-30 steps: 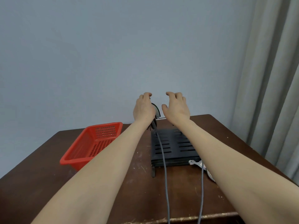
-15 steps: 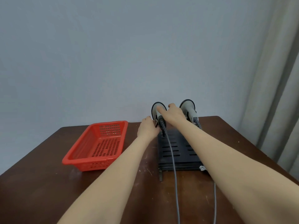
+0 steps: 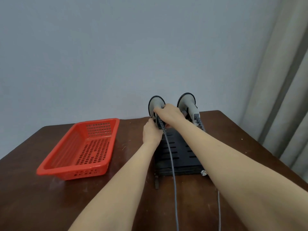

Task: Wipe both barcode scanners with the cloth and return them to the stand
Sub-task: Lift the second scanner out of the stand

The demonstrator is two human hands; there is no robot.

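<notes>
Two grey barcode scanners stand upright at the far end of a black slotted stand [image 3: 175, 150]. My right hand [image 3: 169, 115] grips the handle of the left scanner [image 3: 155, 102]. My left hand [image 3: 151, 130] touches the same scanner's base from the left side; its fingers are hidden behind it. The right scanner [image 3: 187, 101] stands untouched beside them. Grey cables [image 3: 172, 172] run from both scanners toward me. A checked cloth [image 3: 203, 172] peeks out at the stand's near right corner, mostly hidden under my right forearm.
A red perforated plastic basket [image 3: 80, 165] sits on the left of the brown wooden table [image 3: 33, 197]. A grey wall rises behind the table, and curtains [image 3: 286, 80] hang at the right.
Both hands dropped from above the scanners onto the left one. My right hand closed round its handle and my left hand moved to its base. The view tilted so that both scanner heads show.
</notes>
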